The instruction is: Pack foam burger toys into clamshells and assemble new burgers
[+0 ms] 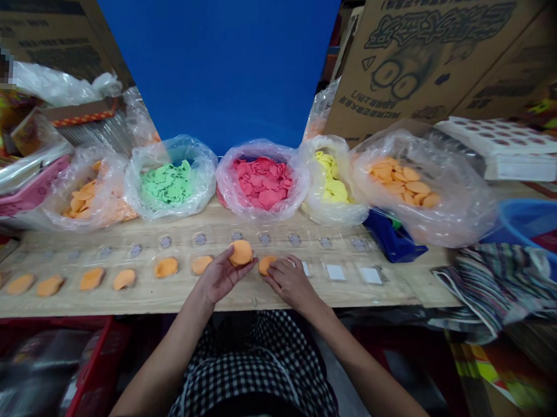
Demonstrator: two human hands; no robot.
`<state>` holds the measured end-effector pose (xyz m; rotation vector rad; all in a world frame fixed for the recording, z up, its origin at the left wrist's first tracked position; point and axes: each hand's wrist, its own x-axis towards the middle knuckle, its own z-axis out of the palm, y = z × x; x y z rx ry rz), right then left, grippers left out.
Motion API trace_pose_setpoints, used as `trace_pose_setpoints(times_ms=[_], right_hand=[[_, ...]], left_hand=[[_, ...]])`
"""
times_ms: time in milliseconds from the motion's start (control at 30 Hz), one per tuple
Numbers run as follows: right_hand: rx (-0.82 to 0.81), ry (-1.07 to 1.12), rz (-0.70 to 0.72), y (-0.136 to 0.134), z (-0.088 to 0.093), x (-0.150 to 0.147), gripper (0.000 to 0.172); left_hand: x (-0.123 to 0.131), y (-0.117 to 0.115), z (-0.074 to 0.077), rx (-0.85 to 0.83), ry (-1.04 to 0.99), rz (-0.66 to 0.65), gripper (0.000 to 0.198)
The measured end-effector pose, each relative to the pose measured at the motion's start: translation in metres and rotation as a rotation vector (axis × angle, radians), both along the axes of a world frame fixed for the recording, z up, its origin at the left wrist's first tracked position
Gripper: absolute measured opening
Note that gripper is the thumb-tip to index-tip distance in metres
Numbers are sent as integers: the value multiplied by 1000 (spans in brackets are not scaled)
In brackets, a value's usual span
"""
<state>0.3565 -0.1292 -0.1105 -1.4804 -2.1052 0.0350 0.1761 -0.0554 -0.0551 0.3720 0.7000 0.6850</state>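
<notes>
My left hand (pixel 219 276) holds a round orange disc (pixel 241 252), pinched between thumb and fingers above the table. Just to its right, my right hand (pixel 292 280) has its fingers closed over the edge of another orange disc (pixel 266 264), low over the row of clear plastic packs. To the left, several packs each hold an orange piece, such as the orange disc (pixel 166 267) and the orange disc (pixel 124 279). On the right of my right hand, a clear pack with a white square (pixel 335 272) and one more white square (pixel 371 275) lie in line.
Behind the packs stand plastic bags of green pieces (pixel 168 183), pink pieces (pixel 263 181), yellow pieces (pixel 331 180) and orange pieces (pixel 404 183). A blue tape dispenser (pixel 393 239) and striped cloth (pixel 503 282) lie right. A red crate (pixel 95 367) sits below left.
</notes>
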Motion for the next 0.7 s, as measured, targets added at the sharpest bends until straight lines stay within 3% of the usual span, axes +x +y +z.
trace_pose_setpoints(times_ms=[233, 400, 567, 700], right_hand=[[-26, 415, -272, 15, 23, -1, 23], [-66, 726, -180, 23, 40, 8, 14], [-121, 1156, -325, 9, 36, 39, 23], [-165, 1035, -421, -2, 20, 71, 26]], left_hand=[[18, -6, 1, 34, 16, -90, 37], [41, -15, 3, 66, 55, -153, 35], [53, -19, 2, 136, 59, -209, 29], [55, -14, 2, 140, 113, -165, 26]])
